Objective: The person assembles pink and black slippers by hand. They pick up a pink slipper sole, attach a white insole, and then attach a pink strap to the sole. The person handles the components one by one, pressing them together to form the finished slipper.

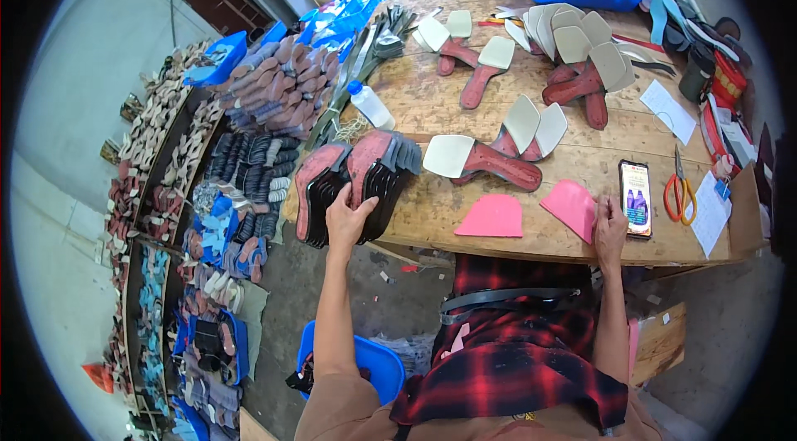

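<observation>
My left hand (347,217) is at the near end of a stack of shoe insoles (374,163), thumb and fingers closed round the edge of its red-topped upper layer. The layers below are black. A second insole stack (317,188) stands close on its left. At the table's front edge my right hand (610,233) has its fingers closed on the right edge of a pink trapezoid piece (569,207); its fingertips are partly hidden. Another pink piece (491,216) lies flat to the left. Beyond it rest red insoles (502,165) with cream pads attached.
Right of my right hand lie a phone (636,198), orange-handled scissors (682,192) and paper sheets (668,111). A white bottle with a blue cap (372,106) stands behind the stacks. Shelves of shoe parts (178,175) line the left; a blue bin (378,366) sits below.
</observation>
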